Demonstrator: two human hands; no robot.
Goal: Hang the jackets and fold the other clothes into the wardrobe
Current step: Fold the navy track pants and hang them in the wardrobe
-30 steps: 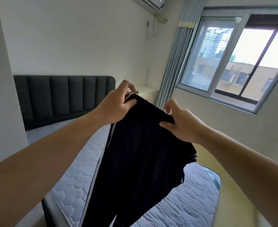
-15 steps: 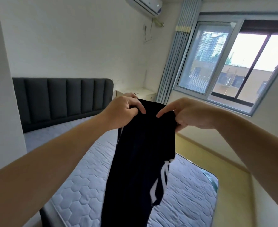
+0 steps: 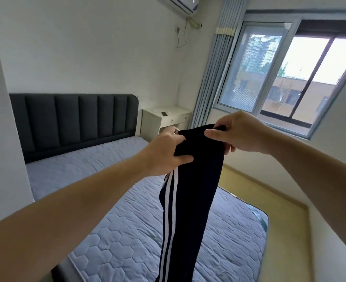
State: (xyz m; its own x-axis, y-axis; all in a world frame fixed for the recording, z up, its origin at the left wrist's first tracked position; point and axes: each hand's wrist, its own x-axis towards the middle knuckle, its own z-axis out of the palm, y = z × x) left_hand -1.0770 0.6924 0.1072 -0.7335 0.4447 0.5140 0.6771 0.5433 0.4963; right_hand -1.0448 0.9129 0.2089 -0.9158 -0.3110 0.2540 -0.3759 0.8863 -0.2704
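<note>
I see one container from here, the white nightstand (image 3: 169,119). Its drawer is closed, and a small dark item (image 3: 164,113) that I can't identify lies on top. The black track pants (image 3: 196,190), with two white stripes down one side, hang lengthwise in the air over the quilted mattress (image 3: 107,220). The left hand (image 3: 166,153) grips their top edge, thumb pressed on the fabric. The right hand (image 3: 243,135) pinches the same edge just beside it. Both arms are stretched forward.
</note>
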